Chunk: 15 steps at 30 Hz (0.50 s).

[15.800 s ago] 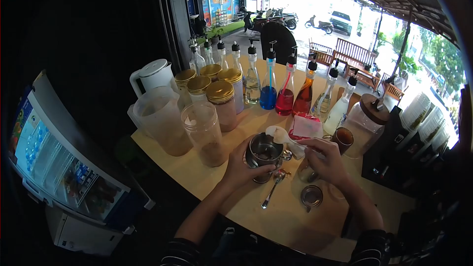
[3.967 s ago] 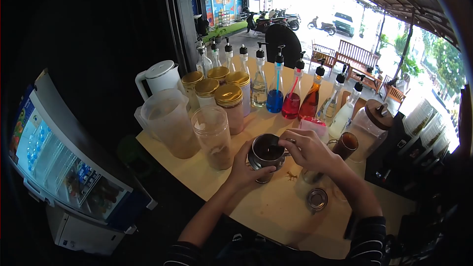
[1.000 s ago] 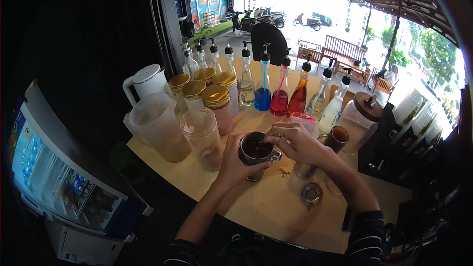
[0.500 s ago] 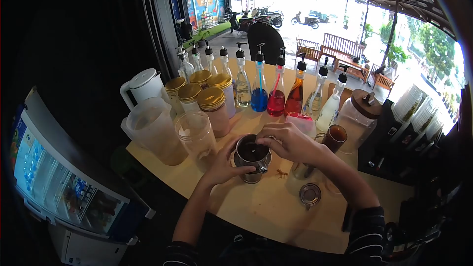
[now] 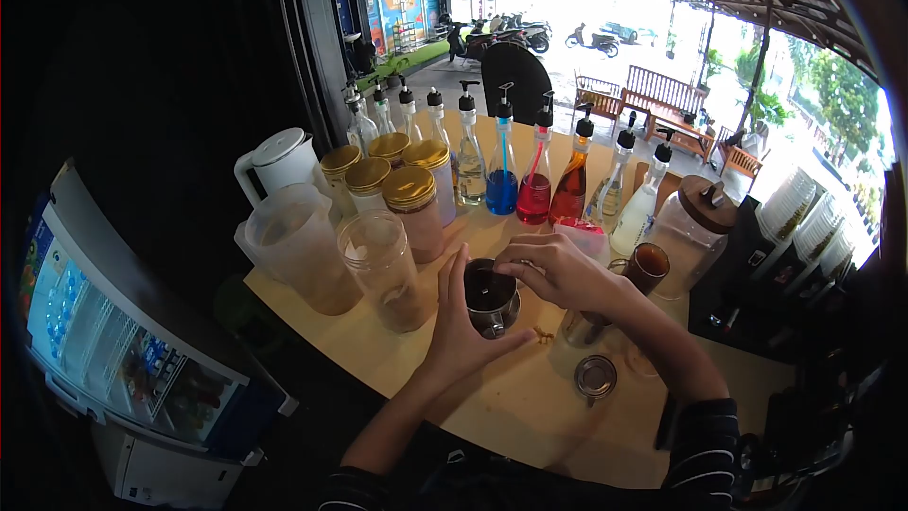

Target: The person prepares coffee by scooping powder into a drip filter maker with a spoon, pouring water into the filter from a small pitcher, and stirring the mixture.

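Observation:
A metal drip coffee filter (image 5: pixel 491 291) stands on the table before me, dark inside, with a small bright spot in it. My left hand (image 5: pixel 463 336) is at its left and near side, fingers stretched upright along the wall and thumb spread out to the right. Over the filter's right rim, my right hand (image 5: pixel 549 268) is closed in a pinch; whatever its fingertips hold is hidden. A small round metal lid (image 5: pixel 596 376) lies to the right on the table. Partly under my right forearm is a clear glass (image 5: pixel 579 326).
Left of the filter stand a clear jar (image 5: pixel 381 270), a frosted pitcher (image 5: pixel 298 246) and several gold-lidded jars (image 5: pixel 410 191). Pump bottles (image 5: pixel 501 185) line the back. An amber mug (image 5: pixel 648 268) and wooden-lidded jar (image 5: pixel 695 232) are at right. A brown smudge (image 5: pixel 544 334) marks the table (image 5: pixel 511 416).
My left hand has loosened from around the filter, its fingers now upright and its thumb swung outward. The filter's handle has turned toward me. My right hand stays at the rim.

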Each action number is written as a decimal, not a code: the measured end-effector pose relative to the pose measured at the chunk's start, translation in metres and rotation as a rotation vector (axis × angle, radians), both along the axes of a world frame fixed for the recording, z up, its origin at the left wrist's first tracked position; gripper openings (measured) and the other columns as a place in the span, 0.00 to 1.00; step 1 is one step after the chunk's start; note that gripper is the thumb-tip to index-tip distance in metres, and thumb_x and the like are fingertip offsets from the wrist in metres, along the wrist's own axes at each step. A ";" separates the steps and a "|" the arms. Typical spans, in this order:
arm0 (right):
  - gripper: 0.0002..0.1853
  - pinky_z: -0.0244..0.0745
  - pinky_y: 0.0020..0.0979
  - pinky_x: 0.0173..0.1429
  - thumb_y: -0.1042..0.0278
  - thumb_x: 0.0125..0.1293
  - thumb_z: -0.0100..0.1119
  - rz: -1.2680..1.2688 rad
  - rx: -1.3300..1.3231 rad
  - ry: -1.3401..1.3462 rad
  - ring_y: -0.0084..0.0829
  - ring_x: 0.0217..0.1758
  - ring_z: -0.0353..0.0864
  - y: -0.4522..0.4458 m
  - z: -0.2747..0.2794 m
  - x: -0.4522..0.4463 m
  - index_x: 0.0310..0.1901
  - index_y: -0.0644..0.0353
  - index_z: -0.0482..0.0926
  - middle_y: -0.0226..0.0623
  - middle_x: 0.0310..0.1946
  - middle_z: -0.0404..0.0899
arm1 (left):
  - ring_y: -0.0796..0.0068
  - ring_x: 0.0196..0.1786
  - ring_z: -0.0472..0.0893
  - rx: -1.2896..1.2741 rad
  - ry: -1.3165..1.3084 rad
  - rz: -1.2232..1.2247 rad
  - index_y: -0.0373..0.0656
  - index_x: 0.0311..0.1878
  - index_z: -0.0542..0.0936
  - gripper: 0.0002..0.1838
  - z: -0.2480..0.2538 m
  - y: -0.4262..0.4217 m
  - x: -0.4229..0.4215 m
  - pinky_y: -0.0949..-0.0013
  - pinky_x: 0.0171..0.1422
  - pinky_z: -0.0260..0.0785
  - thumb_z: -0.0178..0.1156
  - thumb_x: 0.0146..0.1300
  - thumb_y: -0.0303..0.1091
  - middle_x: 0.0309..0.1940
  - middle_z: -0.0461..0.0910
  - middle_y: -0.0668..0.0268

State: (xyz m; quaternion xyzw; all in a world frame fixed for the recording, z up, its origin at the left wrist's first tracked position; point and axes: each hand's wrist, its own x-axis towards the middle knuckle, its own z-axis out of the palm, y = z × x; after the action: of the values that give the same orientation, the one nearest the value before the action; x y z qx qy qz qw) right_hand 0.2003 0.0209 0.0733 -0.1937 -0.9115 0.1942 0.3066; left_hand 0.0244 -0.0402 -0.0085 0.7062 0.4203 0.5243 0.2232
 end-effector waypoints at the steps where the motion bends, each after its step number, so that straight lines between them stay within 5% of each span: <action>1: 0.09 0.75 0.39 0.43 0.71 0.68 0.54 0.001 0.003 0.001 0.46 0.38 0.81 -0.001 0.001 0.001 0.40 0.69 0.79 0.46 0.34 0.80 | 0.56 0.73 0.57 -0.005 0.061 0.059 0.36 0.74 0.43 0.63 0.001 0.000 0.001 0.56 0.75 0.52 0.76 0.43 0.42 0.69 0.53 0.47; 8: 0.08 0.74 0.39 0.41 0.71 0.67 0.55 -0.011 -0.016 0.027 0.46 0.35 0.80 -0.002 -0.002 0.001 0.40 0.69 0.78 0.47 0.32 0.79 | 0.58 0.74 0.56 -0.091 -0.040 -0.273 0.38 0.75 0.42 0.58 -0.004 0.015 -0.033 0.58 0.76 0.50 0.71 0.47 0.32 0.72 0.51 0.46; 13: 0.07 0.74 0.36 0.40 0.73 0.67 0.55 -0.054 -0.007 0.008 0.42 0.36 0.81 -0.004 -0.003 0.002 0.39 0.67 0.79 0.43 0.32 0.79 | 0.62 0.75 0.57 -0.301 -0.428 -0.518 0.42 0.76 0.41 0.53 -0.001 0.016 -0.050 0.61 0.77 0.48 0.65 0.54 0.19 0.72 0.56 0.50; 15: 0.06 0.73 0.36 0.40 0.73 0.67 0.55 -0.002 -0.031 0.046 0.41 0.36 0.80 -0.004 -0.006 -0.001 0.39 0.67 0.79 0.43 0.32 0.79 | 0.62 0.73 0.60 -0.271 -0.388 -0.480 0.42 0.76 0.42 0.54 -0.007 0.017 -0.049 0.61 0.76 0.49 0.69 0.52 0.23 0.70 0.59 0.50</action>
State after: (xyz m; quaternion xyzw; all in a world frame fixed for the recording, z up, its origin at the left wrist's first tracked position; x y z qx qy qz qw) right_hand 0.1998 0.0169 0.0677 -0.1949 -0.9009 0.2126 0.3245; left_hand -0.0242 -0.0232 -0.0153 0.6361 0.2575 0.5207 0.5079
